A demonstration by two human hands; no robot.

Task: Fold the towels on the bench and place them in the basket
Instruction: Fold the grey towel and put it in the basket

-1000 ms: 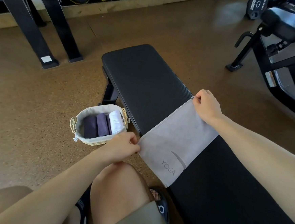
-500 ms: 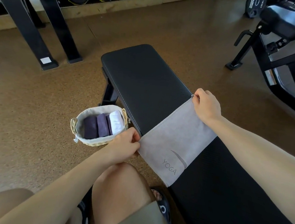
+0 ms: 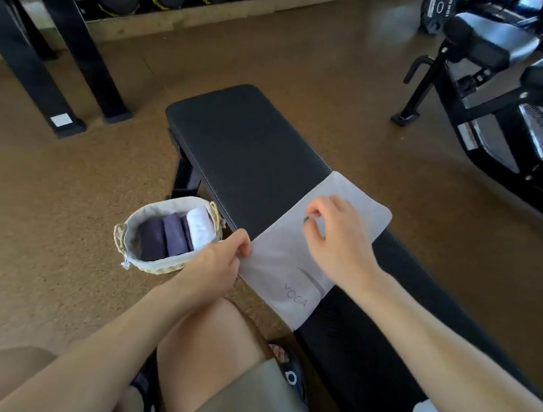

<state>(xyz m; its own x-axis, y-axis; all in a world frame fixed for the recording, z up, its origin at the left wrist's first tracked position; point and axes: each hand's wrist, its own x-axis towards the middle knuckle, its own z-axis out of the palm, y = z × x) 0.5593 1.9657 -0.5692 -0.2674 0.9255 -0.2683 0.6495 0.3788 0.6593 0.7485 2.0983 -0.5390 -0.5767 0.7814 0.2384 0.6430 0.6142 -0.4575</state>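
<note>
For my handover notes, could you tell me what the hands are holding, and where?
Both hold the grey towel: the left hand pinches its near-left edge, the right hand pinches a fold at its middle.

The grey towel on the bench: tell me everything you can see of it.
The grey towel looks like thin, smooth, light grey cloth, printed with "YOGA" and a curved stroke near its near corner. It lies flat across the black bench, its near corner hanging past the bench's edge. The left hand pinches its left edge. The right hand pinches a corner folded over toward the middle, so the towel's far right part is doubled. Nothing else touches it.
</note>
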